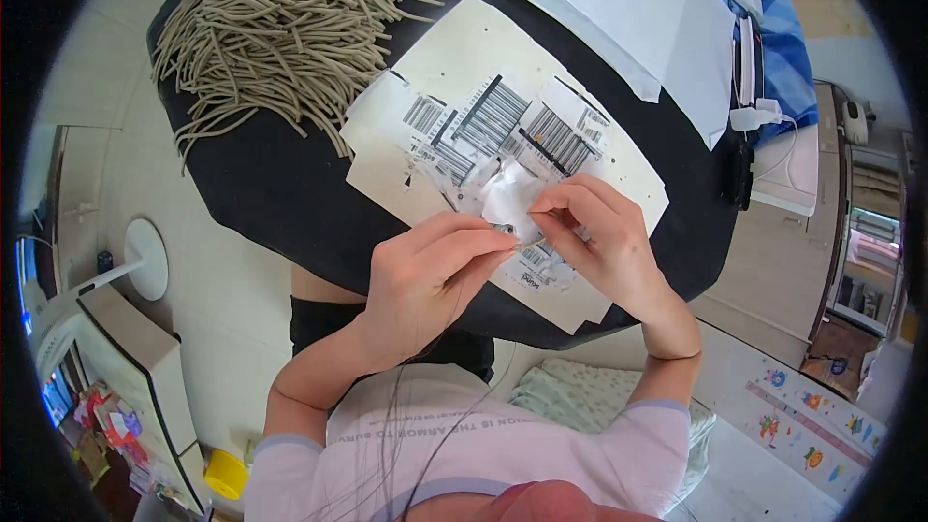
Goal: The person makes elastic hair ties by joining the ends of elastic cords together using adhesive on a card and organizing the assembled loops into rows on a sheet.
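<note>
Left hand: pinching a tiny dark bit.
Right hand: pinched nearby; cannot tell on what.
Card: lying below, on black table.
Cords: heaped beside card.

The table cover is coloured plain black, and the cream board is patterned with white labels striped by black barcodes. Tan is shown throughout the cords; the pale pink shirt is edged in lavender. The small pinched piece, poorly seen, is seemingly marked dark grey.
</note>
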The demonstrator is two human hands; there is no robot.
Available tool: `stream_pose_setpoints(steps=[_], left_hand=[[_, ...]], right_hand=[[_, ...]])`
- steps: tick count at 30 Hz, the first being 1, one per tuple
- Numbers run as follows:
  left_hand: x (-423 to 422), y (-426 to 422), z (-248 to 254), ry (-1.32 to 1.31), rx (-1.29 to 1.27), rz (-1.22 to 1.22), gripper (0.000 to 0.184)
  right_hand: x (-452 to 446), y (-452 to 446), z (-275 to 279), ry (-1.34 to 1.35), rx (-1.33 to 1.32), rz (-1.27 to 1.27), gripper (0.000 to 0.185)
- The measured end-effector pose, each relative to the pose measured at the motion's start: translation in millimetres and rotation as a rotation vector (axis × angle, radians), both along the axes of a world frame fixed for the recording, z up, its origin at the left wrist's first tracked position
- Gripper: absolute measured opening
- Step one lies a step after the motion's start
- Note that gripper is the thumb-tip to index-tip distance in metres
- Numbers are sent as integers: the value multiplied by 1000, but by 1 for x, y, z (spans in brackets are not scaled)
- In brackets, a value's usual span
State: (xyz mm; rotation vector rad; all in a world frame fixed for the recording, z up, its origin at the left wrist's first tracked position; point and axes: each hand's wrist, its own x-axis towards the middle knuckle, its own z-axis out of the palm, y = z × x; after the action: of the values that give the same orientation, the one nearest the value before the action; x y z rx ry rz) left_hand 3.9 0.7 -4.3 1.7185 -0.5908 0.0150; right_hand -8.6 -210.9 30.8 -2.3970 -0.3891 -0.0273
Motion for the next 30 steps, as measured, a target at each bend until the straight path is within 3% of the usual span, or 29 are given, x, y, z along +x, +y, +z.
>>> stream_pose_setpoints(steps=[18,21,26,30], left_hand=[[1,2,0,38,-12,-29,16],[3,4,2,144,-90,-66,16],[4,7,19,558,-253,-171,12],[5,4,22,675,-288,-206,12]], right_hand=[[0,1,-2,-8,-1,-13,17],[-1,1,8,96,103,-47,16],[-6,-2,11,306,552,-39,10],[-10,-2,12,501,803,-33,12]])
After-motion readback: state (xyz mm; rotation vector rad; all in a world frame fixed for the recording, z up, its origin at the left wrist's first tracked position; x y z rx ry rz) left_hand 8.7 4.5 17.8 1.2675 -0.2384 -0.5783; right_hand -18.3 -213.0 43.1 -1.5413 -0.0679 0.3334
